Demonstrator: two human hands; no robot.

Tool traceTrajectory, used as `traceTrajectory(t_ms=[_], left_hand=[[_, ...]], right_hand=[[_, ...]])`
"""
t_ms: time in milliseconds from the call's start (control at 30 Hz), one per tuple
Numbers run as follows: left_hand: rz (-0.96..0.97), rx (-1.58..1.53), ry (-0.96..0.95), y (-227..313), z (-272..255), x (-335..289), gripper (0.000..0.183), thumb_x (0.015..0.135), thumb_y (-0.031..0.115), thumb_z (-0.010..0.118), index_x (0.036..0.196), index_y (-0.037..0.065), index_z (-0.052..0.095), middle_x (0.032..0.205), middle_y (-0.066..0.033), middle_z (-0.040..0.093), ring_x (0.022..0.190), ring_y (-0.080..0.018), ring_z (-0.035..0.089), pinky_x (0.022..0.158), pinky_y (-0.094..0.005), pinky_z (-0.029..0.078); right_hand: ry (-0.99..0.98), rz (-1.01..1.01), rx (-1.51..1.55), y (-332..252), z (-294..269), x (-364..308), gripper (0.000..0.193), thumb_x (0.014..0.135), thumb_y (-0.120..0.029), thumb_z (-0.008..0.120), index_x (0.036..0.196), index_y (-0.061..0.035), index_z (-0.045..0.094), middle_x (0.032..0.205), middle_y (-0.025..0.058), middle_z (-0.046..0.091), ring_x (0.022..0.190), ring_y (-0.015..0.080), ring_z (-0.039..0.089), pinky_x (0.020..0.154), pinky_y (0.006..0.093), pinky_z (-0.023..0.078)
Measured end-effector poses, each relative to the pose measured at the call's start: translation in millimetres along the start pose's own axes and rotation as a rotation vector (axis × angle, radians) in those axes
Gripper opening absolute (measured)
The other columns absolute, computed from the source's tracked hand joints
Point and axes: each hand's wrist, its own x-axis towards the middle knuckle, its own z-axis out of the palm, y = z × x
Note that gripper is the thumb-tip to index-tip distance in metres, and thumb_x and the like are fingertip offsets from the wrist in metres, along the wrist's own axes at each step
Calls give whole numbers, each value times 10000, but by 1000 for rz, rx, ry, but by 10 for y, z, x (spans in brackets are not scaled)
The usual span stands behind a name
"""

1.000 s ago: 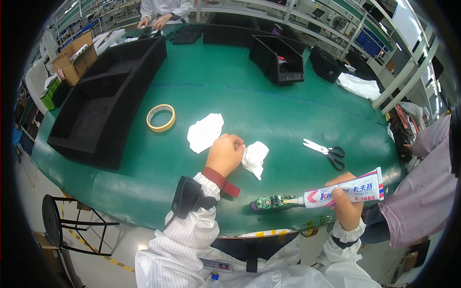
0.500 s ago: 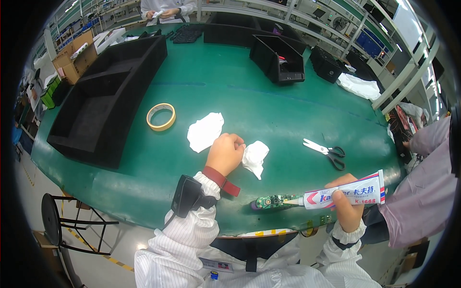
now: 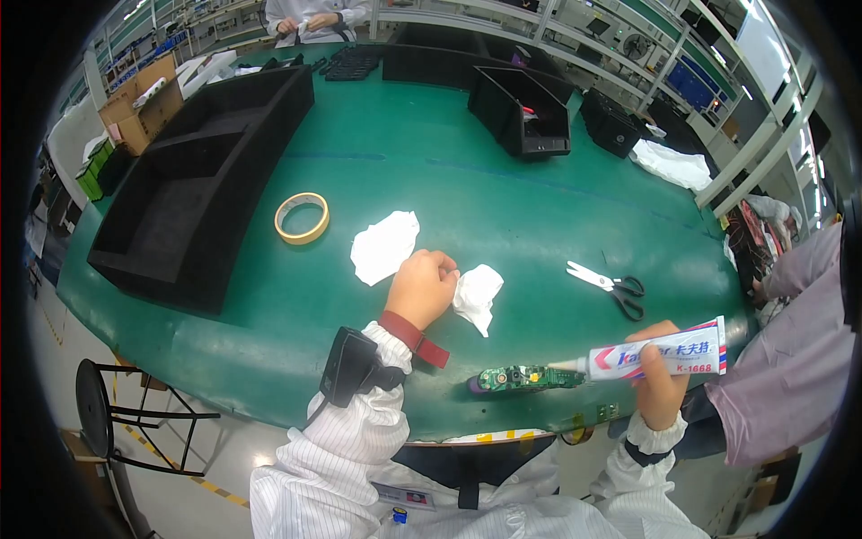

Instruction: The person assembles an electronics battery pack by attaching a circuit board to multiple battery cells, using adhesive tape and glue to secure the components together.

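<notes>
My right hand (image 3: 663,382) grips a white tube of glue (image 3: 615,359) with blue and red print, its body lying across the fingers. The tube's pale nozzle points left, with its tip just over the right part of a green circuit board (image 3: 530,378). The board lies near the front edge of the table, purple at its left end. My left hand (image 3: 422,289) rests on the table with its fingers curled closed. Its fingertips meet the edge of a crumpled white tissue (image 3: 478,295); what they hold, if anything, is hidden. Another white tissue (image 3: 384,247) lies beyond this hand.
Scissors (image 3: 615,289) with black handles lie right of centre, and a roll of yellow tape (image 3: 302,218) left. A black divided tray (image 3: 193,207) fills the left side. A black bin (image 3: 519,112) stands at the back. One person stands across the table, another at the right.
My right hand has drawn the glue tube slightly to the right and up, so its nozzle sits farther right over the circuit board. My left hand has stayed in place.
</notes>
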Motion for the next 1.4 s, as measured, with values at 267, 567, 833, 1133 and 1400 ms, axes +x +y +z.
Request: traceTrajectory(t_ms=[267,567,833,1133,1400], left_hand=[[97,-22,-87,-8,-3,2,193,800,77,622,967,0,679,887,-125,637,726,-225,619,710,-334,509],[67,-93,-188,70,-43,-12,209,809,101,649,986,-8,674,926,-105,614,718,-180,605,687,-307,508],[69,-105,-156,44,-27,-13,196,780,132,650,932,11,684,892,-151,635,782,-300,628,726,-395,503],[64,-119,-157,65,-16,-10,198,785,137,647,931,9,684,889,-150,629,776,-299,625,725,-394,500],[52,-103,-152,66,-45,-39,195,788,135,642,933,11,686,886,-148,630,772,-292,625,722,-394,499]], right_hand=[[296,74,660,287,78,463,297,1002,-317,505,1024,-28,569,741,20,587,506,42,438,435,183,284],[26,191,484,404,16,221,244,964,-247,531,864,-27,561,662,25,569,442,21,353,411,183,247],[92,215,412,279,123,97,243,953,-242,542,849,-24,571,680,31,594,448,13,382,421,175,257],[72,201,383,266,118,63,227,951,-229,555,866,-21,587,704,32,613,457,14,410,425,171,269],[-24,222,339,265,82,52,253,945,-244,551,857,-8,579,665,40,604,407,15,362,401,176,269]])
